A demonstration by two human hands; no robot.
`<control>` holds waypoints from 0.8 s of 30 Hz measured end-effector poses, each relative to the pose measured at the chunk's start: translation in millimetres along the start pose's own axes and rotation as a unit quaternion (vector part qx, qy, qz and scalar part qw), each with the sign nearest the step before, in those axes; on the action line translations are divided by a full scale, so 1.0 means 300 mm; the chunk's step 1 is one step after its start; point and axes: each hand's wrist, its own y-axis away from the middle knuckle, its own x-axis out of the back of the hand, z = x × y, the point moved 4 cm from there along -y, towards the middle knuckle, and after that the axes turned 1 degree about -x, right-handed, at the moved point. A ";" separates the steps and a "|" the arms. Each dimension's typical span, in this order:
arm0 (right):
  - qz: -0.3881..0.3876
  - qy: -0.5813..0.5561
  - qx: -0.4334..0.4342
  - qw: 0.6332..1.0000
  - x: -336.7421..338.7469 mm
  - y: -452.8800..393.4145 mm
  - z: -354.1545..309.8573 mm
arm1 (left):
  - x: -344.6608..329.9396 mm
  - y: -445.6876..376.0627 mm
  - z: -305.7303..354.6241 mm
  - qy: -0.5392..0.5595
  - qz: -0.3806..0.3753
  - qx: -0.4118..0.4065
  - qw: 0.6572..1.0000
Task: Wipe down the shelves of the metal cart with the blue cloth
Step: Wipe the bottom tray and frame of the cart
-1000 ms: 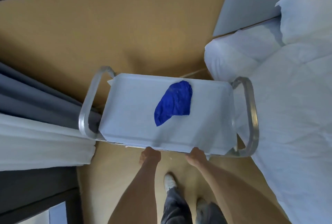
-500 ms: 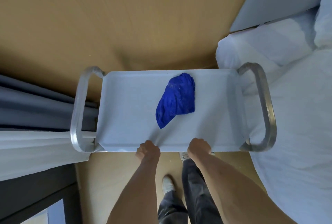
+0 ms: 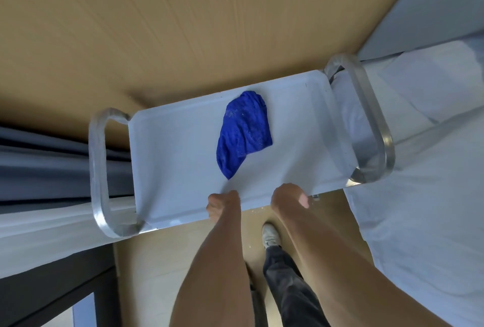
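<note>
Here, from the head camera looking down, the metal cart (image 3: 167, 169) stands on a tan floor (image 3: 183, 33), its pale top shelf (image 3: 296, 127) lying slantwise across the middle of the view. A rounded metal handle (image 3: 98, 177) loops off the shelf's left end and another (image 3: 377, 122) off its right end. The blue cloth (image 3: 242, 131) lies crumpled on the top shelf, a little toward the far edge and right of the middle, well apart from both hands.

The left hand (image 3: 222, 205) sits on the shelf's near rim, its fingers (image 3: 213, 208) curled down over the edge and gripping it; the fingertips go under the rim and are hidden. The right hand (image 3: 288, 194) is just beside it on the same rim, fingers (image 3: 302, 199) likewise bent over the edge and holding it, with only the knuckles and one fingertip showing. Both bare forearms reach up from the bottom of the view.

Below the shelf, a leg in dark trousers (image 3: 288, 282) and a pale shoe (image 3: 271, 235) stand on the floor. A bed with white bedding (image 3: 432, 195) lies to the right, touching or just beside the cart's right handle. Grey and white curtains (image 3: 47, 169) hang on the left behind the left handle.
</note>
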 end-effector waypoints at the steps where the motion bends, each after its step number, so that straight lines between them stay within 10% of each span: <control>1: 0.008 -0.005 0.003 1.000 0.024 -0.012 -0.006 | -0.002 -0.002 0.016 -0.001 0.010 -0.007 1.000; 13: 0.191 -0.005 0.050 0.980 0.299 -0.092 -0.089 | 0.132 -0.138 0.278 -0.271 0.060 -0.156 0.948; 18: 0.324 -0.245 0.144 0.902 0.436 -0.149 -0.256 | 0.178 -0.191 0.356 -0.229 0.081 -0.204 0.948; 24: 0.309 -0.184 0.069 0.931 0.506 -0.220 -0.379 | 0.174 -0.222 0.259 -0.169 0.060 -0.229 0.957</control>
